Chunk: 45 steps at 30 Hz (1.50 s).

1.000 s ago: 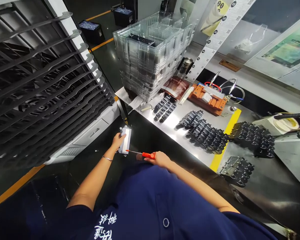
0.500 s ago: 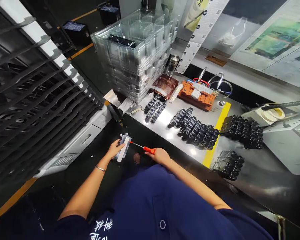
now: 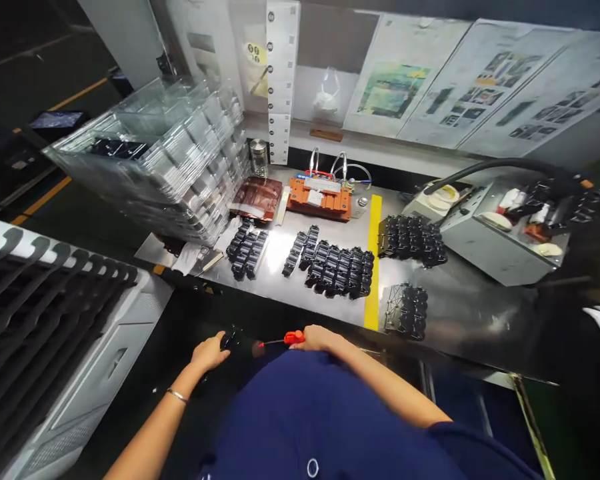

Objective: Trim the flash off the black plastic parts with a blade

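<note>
My left hand [image 3: 209,353] is low in the view and holds a small black part [image 3: 231,340] at its fingertips, against a dark background. My right hand [image 3: 320,339] grips a screwdriver [image 3: 294,337] with an orange-red handle. Its thin shaft points left toward a small brownish spot [image 3: 258,348], and the tip stays apart from the black part. Both hands are in front of my navy shirt [image 3: 310,413], below the bench edge. Much of the black part is hidden by my fingers and shadow.
A steel bench [image 3: 275,247] carries rows of black parts [image 3: 337,273] beside a yellow stripe [image 3: 373,267]. An orange fixture [image 3: 320,199] stands behind them. Stacked transparent trays [image 3: 180,167] rise at left, a white rack [image 3: 55,313] stands lower left, and a grey machine [image 3: 500,233] sits right.
The view has swung, bringing the bench and wall posters ahead of me. My hands sit lower in the frame, and the white strip seen on the held part no longer shows.
</note>
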Available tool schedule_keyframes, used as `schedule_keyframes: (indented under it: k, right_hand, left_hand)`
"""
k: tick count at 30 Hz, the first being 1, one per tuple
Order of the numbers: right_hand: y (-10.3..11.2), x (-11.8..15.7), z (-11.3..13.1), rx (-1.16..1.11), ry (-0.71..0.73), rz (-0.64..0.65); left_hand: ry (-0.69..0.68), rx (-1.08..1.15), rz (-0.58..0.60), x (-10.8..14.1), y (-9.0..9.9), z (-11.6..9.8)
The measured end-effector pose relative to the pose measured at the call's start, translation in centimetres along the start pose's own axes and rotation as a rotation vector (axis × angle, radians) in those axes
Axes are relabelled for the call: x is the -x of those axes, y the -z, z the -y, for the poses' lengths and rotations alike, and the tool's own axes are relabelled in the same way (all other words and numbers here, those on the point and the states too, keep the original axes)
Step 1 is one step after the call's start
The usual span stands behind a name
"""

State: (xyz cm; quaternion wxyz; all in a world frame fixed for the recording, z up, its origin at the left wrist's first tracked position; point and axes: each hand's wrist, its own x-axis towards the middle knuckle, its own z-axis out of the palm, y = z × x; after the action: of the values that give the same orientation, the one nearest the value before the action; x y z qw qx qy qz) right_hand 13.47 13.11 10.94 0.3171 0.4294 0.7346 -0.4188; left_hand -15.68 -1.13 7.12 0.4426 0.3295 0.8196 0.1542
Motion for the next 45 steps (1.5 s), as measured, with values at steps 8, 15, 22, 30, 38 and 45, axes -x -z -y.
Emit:
schedule_keyframes:
  k: [8,15,22,30,38,45]
  right_hand:
    - [0.7,1.9,-7.7,-0.199,-0.066,-0.059]
    - [-0.5,2.7,-9.6,-0.311,-0.08,-0.106]
    - [-0.4,0.5,-6.8,-0.192,-0.071,-0.231]
    - [0.3,-1.2,-2.1,-0.039,-0.09,-0.294]
    - [-1.5,0.5,-3.8,-0.085,-0.167,-0.248]
    - [-2.4,1.4,-4.3,-0.148,-0.035,-0.21]
  left_hand:
    - [-0.239,-0.396,-0.231,-10.2,-7.6,-22.7]
    - [-0.26,-0.442,-0.157,-16.0,-7.2,-27.6]
    - [-0.332,-0.473,-0.219,-14.1,-9.1,-26.3]
    - [-0.389,-0.437,-0.276,-13.3,-9.6,-24.9]
    - [-0.34,-0.316,-0.376,-15.5,-4.8,-22.7]
    - [-0.125,-0.081,-0.293,-11.4,-6.3,-17.2]
